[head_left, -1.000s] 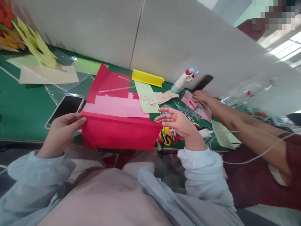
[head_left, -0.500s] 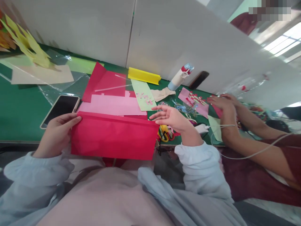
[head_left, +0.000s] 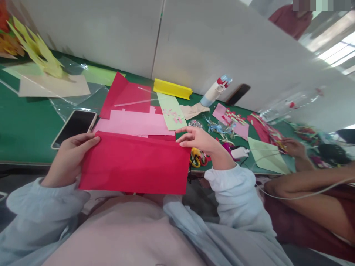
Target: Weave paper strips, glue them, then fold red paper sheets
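A folded red sheet of paper (head_left: pixel 135 164) hangs in front of me over the table's near edge, its long top edge creased. My left hand (head_left: pixel 73 151) pinches the sheet's upper left corner between thumb and fingers. At the upper right corner, my right hand (head_left: pixel 198 142) has its thumb on the paper's edge, with the other fingers loosely bent above. Just beyond the sheet lies pink paper (head_left: pixel 133 122) with small tabs, on top of more red paper (head_left: pixel 133 96). A pale green strip (head_left: pixel 170 111) with small pink pieces lies close to my right fingers.
A phone (head_left: pixel 74 127) lies by my left hand. Yellow-handled scissors (head_left: pixel 195 158), a white charger (head_left: pixel 240 152) and thread are at the right. Behind stand a yellow folded strip (head_left: pixel 172 89) and a bottle (head_left: pixel 216 90). A co-worker's hand (head_left: pixel 295 147) is far right.
The red sheet's lower edge has swung down slightly and its face lies flatter. My right fingers have curled closer to its corner. The co-worker's hands have drawn back to the right.
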`<state>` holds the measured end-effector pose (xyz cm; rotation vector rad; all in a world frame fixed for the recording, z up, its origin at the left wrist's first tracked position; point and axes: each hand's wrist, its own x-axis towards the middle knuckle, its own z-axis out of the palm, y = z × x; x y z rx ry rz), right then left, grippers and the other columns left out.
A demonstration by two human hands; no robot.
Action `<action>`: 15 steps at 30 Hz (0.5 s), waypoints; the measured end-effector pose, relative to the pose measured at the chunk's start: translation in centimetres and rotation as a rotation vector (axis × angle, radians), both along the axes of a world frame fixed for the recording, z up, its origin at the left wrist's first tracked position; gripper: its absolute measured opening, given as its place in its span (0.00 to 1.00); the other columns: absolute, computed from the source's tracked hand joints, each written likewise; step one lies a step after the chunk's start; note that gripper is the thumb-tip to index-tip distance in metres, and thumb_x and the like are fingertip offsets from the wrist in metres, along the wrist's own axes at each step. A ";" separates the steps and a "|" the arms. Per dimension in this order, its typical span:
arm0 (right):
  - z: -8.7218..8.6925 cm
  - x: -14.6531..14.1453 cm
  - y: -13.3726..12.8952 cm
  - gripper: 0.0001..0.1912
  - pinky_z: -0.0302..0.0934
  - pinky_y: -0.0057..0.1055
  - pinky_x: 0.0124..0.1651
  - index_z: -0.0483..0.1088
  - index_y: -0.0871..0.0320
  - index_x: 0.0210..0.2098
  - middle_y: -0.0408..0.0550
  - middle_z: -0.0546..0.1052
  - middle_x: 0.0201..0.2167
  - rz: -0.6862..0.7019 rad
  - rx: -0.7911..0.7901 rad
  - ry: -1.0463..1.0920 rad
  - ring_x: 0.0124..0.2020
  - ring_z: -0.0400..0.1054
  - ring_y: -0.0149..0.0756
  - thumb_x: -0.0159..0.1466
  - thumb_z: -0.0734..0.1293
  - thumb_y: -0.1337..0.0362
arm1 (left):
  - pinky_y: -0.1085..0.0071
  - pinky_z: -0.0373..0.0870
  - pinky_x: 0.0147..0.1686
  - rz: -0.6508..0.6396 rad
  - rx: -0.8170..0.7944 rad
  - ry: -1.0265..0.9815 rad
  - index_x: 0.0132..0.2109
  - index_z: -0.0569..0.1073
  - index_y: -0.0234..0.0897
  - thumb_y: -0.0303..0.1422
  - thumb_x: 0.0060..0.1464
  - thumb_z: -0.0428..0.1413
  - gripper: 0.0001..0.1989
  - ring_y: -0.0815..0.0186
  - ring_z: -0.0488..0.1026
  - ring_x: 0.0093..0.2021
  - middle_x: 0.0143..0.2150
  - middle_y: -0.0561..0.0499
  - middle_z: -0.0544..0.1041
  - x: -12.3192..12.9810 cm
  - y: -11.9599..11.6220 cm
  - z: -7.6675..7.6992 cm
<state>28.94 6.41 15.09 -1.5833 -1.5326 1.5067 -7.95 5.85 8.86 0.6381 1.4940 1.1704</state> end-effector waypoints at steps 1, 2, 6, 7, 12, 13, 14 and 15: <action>-0.1 -0.1 0.1 0.26 0.67 0.32 0.46 0.70 0.59 0.49 0.47 0.82 0.34 0.003 0.002 -0.017 0.39 0.76 0.35 0.51 0.74 0.70 | 0.77 0.72 0.25 -0.004 0.002 0.000 0.40 0.79 0.38 0.39 0.31 0.73 0.25 0.70 0.75 0.28 0.31 0.54 0.80 0.1 -0.1 0.1; -0.1 -0.1 0.2 0.26 0.67 0.33 0.47 0.70 0.59 0.49 0.47 0.82 0.33 0.006 0.003 -0.032 0.39 0.76 0.35 0.51 0.74 0.70 | 0.78 0.72 0.25 -0.008 0.005 0.000 0.40 0.79 0.38 0.39 0.30 0.73 0.26 0.70 0.75 0.28 0.31 0.54 0.80 0.2 -0.1 0.1; -0.4 -0.5 0.6 0.25 0.66 0.33 0.47 0.71 0.59 0.48 0.46 0.82 0.32 0.011 -0.006 -0.062 0.38 0.76 0.35 0.51 0.74 0.70 | 0.79 0.71 0.24 -0.025 0.006 0.004 0.40 0.79 0.37 0.41 0.28 0.74 0.28 0.70 0.74 0.28 0.31 0.53 0.79 0.4 -0.3 0.3; -0.4 -0.6 0.7 0.24 0.66 0.33 0.46 0.71 0.59 0.48 0.46 0.82 0.31 0.010 -0.011 -0.064 0.37 0.76 0.35 0.51 0.74 0.71 | 0.79 0.71 0.24 -0.030 0.004 0.006 0.41 0.79 0.37 0.42 0.28 0.74 0.29 0.70 0.74 0.28 0.31 0.53 0.80 0.4 -0.3 0.3; -0.8 -0.6 1.4 0.24 0.66 0.32 0.46 0.72 0.60 0.48 0.45 0.81 0.29 0.003 -0.032 -0.053 0.36 0.76 0.34 0.51 0.74 0.72 | 0.79 0.71 0.23 -0.036 -0.009 -0.001 0.40 0.79 0.36 0.43 0.27 0.74 0.30 0.70 0.74 0.28 0.31 0.53 0.79 0.5 -0.3 0.3; -0.9 -0.6 1.6 0.24 0.66 0.32 0.46 0.72 0.60 0.48 0.44 0.81 0.29 0.003 -0.033 -0.050 0.36 0.76 0.34 0.51 0.74 0.72 | 0.79 0.71 0.23 -0.033 -0.009 -0.005 0.40 0.79 0.37 0.43 0.27 0.74 0.29 0.71 0.74 0.28 0.31 0.54 0.79 0.6 -0.3 0.3; -1.0 -0.5 1.7 0.24 0.66 0.32 0.47 0.72 0.60 0.48 0.44 0.81 0.29 0.007 -0.034 -0.047 0.36 0.76 0.34 0.51 0.74 0.72 | 0.80 0.71 0.24 -0.029 -0.008 -0.008 0.39 0.79 0.37 0.43 0.26 0.74 0.29 0.71 0.74 0.28 0.30 0.54 0.79 0.6 -0.2 0.2; -1.0 -0.4 1.8 0.24 0.66 0.32 0.46 0.72 0.60 0.48 0.44 0.81 0.29 0.009 -0.036 -0.042 0.36 0.76 0.34 0.51 0.75 0.71 | 0.80 0.71 0.24 -0.025 -0.006 -0.012 0.39 0.79 0.37 0.43 0.26 0.74 0.29 0.71 0.74 0.28 0.30 0.55 0.79 0.6 -0.1 0.1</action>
